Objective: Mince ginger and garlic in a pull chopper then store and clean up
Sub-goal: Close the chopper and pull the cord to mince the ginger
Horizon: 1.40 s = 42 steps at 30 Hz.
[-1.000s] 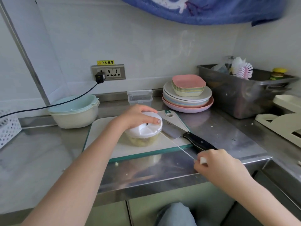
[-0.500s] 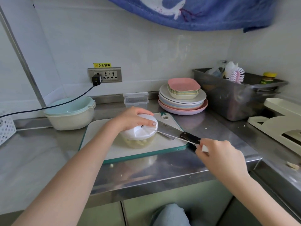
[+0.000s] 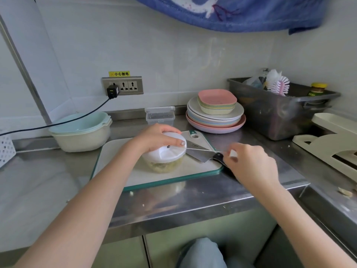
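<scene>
Left hand (image 3: 158, 139): pressing down on the white-lidded clear plastic pull chopper (image 3: 164, 157).
Right hand (image 3: 249, 163): pinching the white cord handle (image 3: 232, 153), at the chopper's three o'clock.
Cord axis: running nine-to-three.

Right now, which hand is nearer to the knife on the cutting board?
Right. The right hand holds the pull handle just above the knife, over its black handle. The left hand rests on the chopper lid, to the left of the blade.
</scene>
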Each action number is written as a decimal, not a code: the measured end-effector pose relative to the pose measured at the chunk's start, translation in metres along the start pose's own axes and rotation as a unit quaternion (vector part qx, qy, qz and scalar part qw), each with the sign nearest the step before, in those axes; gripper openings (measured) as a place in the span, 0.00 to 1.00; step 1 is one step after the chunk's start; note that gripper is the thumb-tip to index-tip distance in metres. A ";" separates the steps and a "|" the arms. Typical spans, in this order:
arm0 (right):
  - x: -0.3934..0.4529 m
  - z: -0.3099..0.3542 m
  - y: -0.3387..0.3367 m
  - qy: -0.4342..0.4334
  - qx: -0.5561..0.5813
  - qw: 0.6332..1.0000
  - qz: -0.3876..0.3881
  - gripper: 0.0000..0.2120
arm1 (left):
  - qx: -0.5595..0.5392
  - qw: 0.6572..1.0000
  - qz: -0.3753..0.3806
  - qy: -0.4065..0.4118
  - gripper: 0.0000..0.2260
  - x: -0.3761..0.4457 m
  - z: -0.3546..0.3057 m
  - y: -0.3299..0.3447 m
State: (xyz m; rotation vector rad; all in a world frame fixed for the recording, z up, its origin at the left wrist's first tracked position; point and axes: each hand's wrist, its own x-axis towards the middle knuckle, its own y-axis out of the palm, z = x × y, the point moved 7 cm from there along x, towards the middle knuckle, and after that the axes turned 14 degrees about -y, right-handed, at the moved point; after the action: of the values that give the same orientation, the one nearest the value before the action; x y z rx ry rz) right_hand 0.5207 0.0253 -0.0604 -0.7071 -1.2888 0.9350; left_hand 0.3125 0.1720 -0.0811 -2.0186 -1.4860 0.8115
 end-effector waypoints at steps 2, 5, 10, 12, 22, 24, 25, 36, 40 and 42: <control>0.008 0.047 0.014 -0.089 0.023 0.995 0.025 0.07 | 0.005 1.000 -0.008 0.000 0.26 -0.001 0.001 -0.001; 0.019 0.054 0.024 -0.096 0.020 0.995 0.032 0.07 | -0.006 1.000 -0.013 0.002 0.23 -0.001 0.002 -0.002; 0.018 -0.040 0.007 0.112 -0.004 0.994 0.006 0.08 | -0.001 1.000 -0.016 -0.007 0.28 0.004 0.003 0.000; 0.024 -0.018 0.007 0.104 0.030 0.994 -0.006 0.07 | -0.005 1.000 -0.016 -0.007 0.24 0.003 0.003 0.000; 0.036 -0.041 0.003 0.147 0.014 0.989 -0.019 0.06 | -0.010 1.000 -0.021 -0.002 0.21 0.001 0.001 0.002; 0.039 -0.015 0.004 0.108 0.035 0.993 -0.024 0.06 | -0.003 1.000 -0.021 -0.003 0.22 0.001 0.000 0.003; 0.037 0.007 0.012 0.056 0.040 0.998 -0.004 0.06 | -0.002 1.000 -0.023 -0.003 0.24 0.001 0.000 0.003; 0.027 -0.019 0.019 0.128 0.072 0.989 -0.012 0.07 | -0.005 0.999 -0.034 -0.008 0.29 0.001 -0.001 0.005; 0.017 0.046 0.041 -0.006 0.110 0.992 0.059 0.07 | -0.004 0.999 -0.033 -0.004 0.29 -0.001 -0.002 0.005; 0.025 0.017 0.029 0.049 0.087 0.994 0.045 0.08 | -0.001 1.000 -0.029 -0.001 0.29 -0.002 -0.003 0.007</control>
State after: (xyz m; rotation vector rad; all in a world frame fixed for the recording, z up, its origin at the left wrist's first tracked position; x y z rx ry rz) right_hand 0.4991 0.0596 -0.0711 -0.6712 -1.0822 1.0586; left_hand 0.3187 0.1677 -0.0830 -1.9685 -1.5391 0.7886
